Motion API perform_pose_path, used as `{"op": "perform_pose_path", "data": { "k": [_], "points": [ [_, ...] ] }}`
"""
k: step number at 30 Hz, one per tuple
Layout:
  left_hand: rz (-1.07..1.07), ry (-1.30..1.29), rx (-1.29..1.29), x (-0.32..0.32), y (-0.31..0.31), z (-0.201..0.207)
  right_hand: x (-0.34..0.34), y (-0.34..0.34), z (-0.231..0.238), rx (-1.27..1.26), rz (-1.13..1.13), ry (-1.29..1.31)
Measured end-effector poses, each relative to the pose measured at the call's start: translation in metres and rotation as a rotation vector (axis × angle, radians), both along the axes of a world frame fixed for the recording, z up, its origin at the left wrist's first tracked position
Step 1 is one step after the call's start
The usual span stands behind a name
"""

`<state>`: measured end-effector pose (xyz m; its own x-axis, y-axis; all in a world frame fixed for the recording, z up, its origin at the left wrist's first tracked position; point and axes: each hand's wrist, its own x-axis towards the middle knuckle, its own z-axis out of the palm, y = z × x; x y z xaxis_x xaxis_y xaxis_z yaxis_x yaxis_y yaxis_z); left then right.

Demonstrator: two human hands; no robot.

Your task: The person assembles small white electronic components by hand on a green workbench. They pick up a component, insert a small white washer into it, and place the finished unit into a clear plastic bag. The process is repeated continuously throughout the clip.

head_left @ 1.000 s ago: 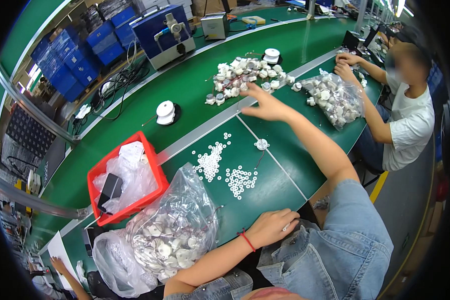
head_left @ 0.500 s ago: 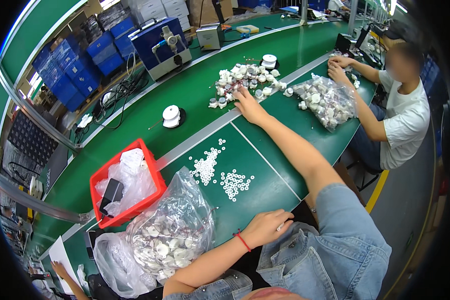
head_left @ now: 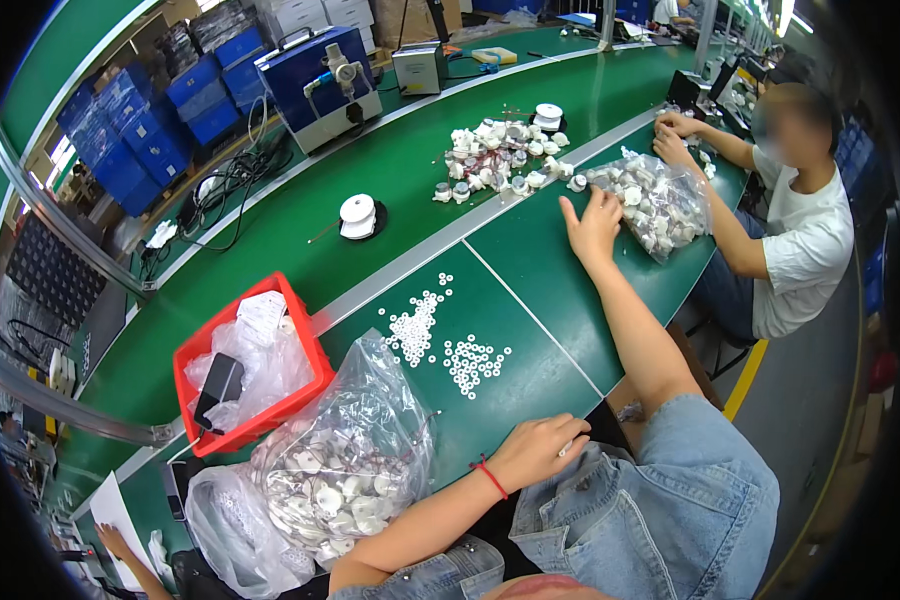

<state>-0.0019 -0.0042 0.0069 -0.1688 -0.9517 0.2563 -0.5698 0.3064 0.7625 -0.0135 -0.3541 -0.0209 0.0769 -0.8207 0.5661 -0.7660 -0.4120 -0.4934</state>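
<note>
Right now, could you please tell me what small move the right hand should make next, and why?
I would perhaps have the right hand take one white part from the clear bag: its fingers are spread at the bag's left edge, with nothing visible between them.

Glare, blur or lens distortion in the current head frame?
Head view: strong fisheye, the metal rail at lower left bows and the corners go black; head view: highlights streak the clear bag beside the red bin, yet white parts show through; head view: the right hand looks fairly sharp, no obvious motion smear.
</note>
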Motion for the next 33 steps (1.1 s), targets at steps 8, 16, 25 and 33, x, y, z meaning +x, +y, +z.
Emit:
{"op": "perform_pose_path", "data": {
  "k": [8, 16, 25, 33],
  "points": [
    [-0.015, -0.039, 0.007, 0.003, 0.0, 0.006, 0.083, -0.045, 0.0, 0.071, -0.062, -0.013],
    [-0.046, 0.007, 0.085, 0.005, 0.0, 0.007, 0.145, -0.077, -0.001, 0.099, -0.138, -0.18],
    [-0.066, 0.069, 0.151, 0.008, 0.003, 0.017, 0.176, -0.128, -0.008, 0.041, 0.004, -0.386],
    [-0.047, 0.02, 0.097, 0.004, 0.001, 0.01, 0.155, -0.093, -0.014, -0.026, 0.121, -0.464]
  ]
}}
